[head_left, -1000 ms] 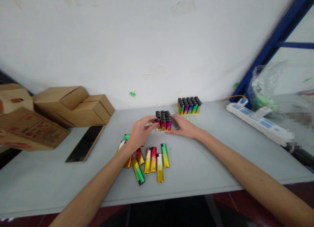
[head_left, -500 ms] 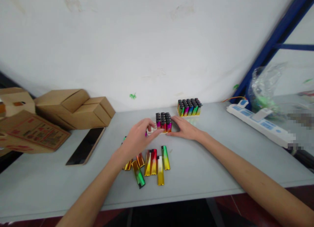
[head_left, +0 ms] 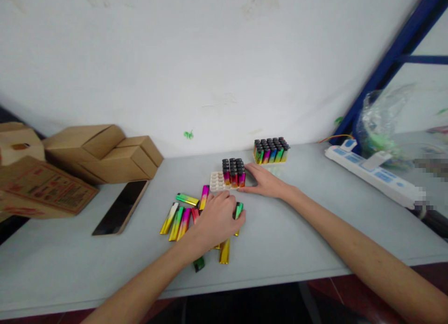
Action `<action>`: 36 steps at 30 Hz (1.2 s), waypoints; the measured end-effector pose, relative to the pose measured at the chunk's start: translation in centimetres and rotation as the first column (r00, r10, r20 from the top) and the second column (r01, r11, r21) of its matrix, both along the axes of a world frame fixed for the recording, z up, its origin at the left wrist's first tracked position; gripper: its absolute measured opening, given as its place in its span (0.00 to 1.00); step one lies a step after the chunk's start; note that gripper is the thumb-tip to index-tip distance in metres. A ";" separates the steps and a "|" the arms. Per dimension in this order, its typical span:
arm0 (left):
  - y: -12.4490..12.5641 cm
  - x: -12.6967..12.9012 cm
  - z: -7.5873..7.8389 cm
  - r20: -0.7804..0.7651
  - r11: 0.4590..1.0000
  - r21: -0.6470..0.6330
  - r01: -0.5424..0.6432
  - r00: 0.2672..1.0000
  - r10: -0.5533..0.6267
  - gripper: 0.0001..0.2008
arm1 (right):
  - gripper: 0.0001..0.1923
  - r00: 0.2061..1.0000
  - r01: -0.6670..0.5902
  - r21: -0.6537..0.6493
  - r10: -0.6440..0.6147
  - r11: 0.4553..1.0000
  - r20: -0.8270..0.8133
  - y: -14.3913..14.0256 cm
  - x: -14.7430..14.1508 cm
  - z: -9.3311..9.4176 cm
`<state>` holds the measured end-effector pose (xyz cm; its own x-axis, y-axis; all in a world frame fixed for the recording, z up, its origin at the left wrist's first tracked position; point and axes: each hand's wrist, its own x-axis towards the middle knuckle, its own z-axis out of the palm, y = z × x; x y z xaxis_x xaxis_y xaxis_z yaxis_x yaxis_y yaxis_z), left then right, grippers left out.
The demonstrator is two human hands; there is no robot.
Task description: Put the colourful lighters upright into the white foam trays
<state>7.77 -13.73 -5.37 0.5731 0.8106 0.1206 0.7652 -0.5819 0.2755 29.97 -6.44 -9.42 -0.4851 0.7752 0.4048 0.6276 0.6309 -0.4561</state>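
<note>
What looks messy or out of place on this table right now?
The loose lighters lie flat in a scattered fan under and beside the left hand, pointing different ways, while the others stand upright in trays. The near tray is only part filled; the far tray looks full.

We see a pale grey table [head_left: 308, 230] against a white wall. On it, at the left, lie brown cartons [head_left: 105, 153] and a dark phone [head_left: 121, 206]. Near the middle, loose lighters [head_left: 178, 216] lie flat, just in front of a white tray [head_left: 217, 180] part-filled with upright lighters. A full tray [head_left: 270, 151] stands farther back. At the right lie a white power strip [head_left: 371, 174] and a clear plastic bag [head_left: 381, 123].
</note>
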 end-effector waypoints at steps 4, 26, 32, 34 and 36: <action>0.8 0.4 0.5 0.296 0.993 -0.118 -0.018 0.954 0.053 0.15 | 0.36 1.000 -0.004 0.016 0.004 1.000 -0.003 0.2 0.1 -0.3; 1.9 -0.6 2.0 0.714 0.509 -0.694 0.509 0.395 0.578 0.29 | 0.31 1.000 0.008 -0.020 -0.008 1.000 -0.004 -0.2 -0.1 0.2; 1.8 -0.7 2.3 0.722 0.549 -0.685 0.478 0.348 0.598 0.27 | 0.31 1.000 0.017 -0.019 -0.017 1.000 0.007 -0.3 -0.1 0.1; 1.8 -0.7 2.4 0.721 0.553 -0.686 0.472 0.344 0.601 0.26 | 0.31 1.000 0.018 -0.021 -0.017 1.000 0.009 -0.3 -0.1 0.1; 1.8 -0.7 2.3 0.712 0.552 -0.696 0.459 0.344 0.612 0.25 | 0.31 1.000 0.019 -0.023 -0.019 1.000 0.007 -0.3 -0.1 0.1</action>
